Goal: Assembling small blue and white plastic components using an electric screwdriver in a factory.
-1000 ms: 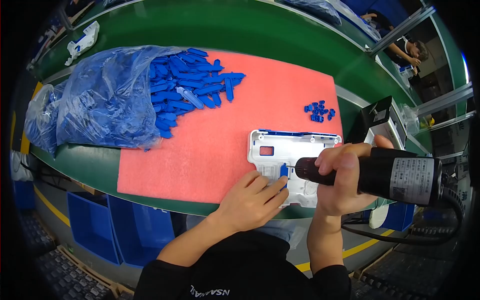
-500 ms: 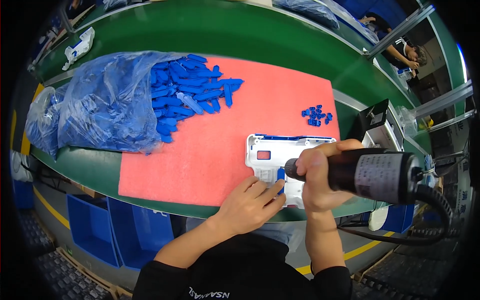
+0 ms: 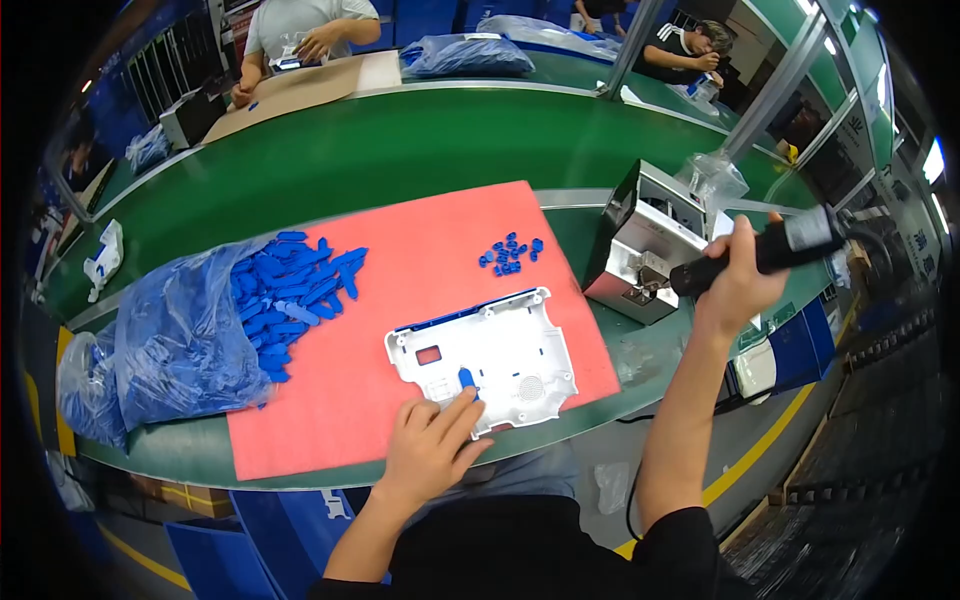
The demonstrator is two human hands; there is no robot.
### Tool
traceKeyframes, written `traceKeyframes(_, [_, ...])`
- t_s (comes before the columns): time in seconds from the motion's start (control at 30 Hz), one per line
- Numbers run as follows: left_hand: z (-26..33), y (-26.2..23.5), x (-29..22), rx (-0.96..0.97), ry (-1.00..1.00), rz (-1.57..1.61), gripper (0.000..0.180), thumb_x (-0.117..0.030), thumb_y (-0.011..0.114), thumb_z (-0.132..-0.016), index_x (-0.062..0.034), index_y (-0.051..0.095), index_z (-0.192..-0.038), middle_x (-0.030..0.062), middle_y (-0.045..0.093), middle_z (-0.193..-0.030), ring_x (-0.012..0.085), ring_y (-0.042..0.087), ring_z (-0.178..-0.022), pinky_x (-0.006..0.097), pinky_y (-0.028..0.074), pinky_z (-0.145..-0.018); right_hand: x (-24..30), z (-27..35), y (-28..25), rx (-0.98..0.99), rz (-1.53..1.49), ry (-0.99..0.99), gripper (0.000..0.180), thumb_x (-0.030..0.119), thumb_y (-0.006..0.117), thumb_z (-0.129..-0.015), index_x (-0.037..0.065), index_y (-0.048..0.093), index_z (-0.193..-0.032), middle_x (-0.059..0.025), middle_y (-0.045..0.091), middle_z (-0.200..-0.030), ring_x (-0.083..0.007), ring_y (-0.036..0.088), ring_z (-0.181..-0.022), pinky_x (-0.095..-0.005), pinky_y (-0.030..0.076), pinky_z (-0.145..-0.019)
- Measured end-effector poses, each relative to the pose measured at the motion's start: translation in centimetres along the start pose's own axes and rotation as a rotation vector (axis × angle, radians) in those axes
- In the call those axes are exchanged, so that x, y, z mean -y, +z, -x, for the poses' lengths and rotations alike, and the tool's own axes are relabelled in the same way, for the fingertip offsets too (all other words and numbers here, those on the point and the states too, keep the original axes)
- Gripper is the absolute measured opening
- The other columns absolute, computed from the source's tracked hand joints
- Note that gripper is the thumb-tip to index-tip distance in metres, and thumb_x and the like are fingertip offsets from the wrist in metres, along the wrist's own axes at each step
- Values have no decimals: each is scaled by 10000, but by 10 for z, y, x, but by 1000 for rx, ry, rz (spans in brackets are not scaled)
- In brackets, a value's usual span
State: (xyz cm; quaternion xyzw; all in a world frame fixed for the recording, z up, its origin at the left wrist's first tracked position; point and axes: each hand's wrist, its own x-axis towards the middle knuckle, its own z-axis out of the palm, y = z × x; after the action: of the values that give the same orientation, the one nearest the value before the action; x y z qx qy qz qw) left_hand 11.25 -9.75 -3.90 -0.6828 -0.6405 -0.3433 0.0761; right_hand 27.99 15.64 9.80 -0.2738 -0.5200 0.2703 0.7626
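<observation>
White plastic shell [image 3: 510, 350], one: lying hollow side up on the pink foam mat [image 3: 320, 430], its long axis running left to right, the right end slanting farther from the person. A blue edge is lining its far side.

Blue strip [image 3: 467, 378], one: lying in the shell left of its middle, its long axis running near to far, the far tip leaning slightly left.

Left hand [image 3: 428, 452], one: fingers extending, fingertips resting on the strip's near end, thumb standing apart by the shell's near edge.

Right hand [image 3: 742, 280], one: clamping around a black power screwdriver [image 3: 795, 242], whose long axis is running sideways, nose pointing left at the metal box [image 3: 655, 235]; whether they are touching, cannot tell.

Small blue pieces [image 3: 510, 255], one cluster: lying beyond the shell.

Clear bag [image 3: 180, 340], one: spilling loose blue strips [image 3: 290, 300] onto the mat's left part.
</observation>
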Motion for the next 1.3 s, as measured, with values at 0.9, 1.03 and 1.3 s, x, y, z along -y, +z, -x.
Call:
traceKeyframes(0.9, [3, 9, 10, -69, -21, 73, 281, -267, 694, -749, -80, 624, -946, 50, 613, -1047, 173, 490, -753, 324, 421, -769, 42, 173, 38, 461, -232, 90, 494, 44, 512, -833, -25, 281, -1264, -64, 466, -624, -134, 454, -445, -304, 461, -462])
traceKeyframes(1.03, [3, 9, 10, -72, -28, 91, 276, -263, 691, -750, -79, 620, -943, 57, 612, -1052, 174, 490, -752, 327, 421, -772, 44, 173, 36, 469, -275, 211, 530, 105, 607, -835, 8, 259, -1223, -60, 509, -641, -160, 528, -505, -330, 504, -533])
traceKeyframes(1.3, [1, 8, 9, -62, -29, 99, 281, -259, 696, -746, -76, 619, -945, 61, 613, -1051, 179, 492, -751, 328, 423, -772, 42, 174, 38, 472, -248, 126, 482, 39, 506, -825, -20, 291, -1253, -65, 468, -622, -130, 453, -452, -306, 466, -469])
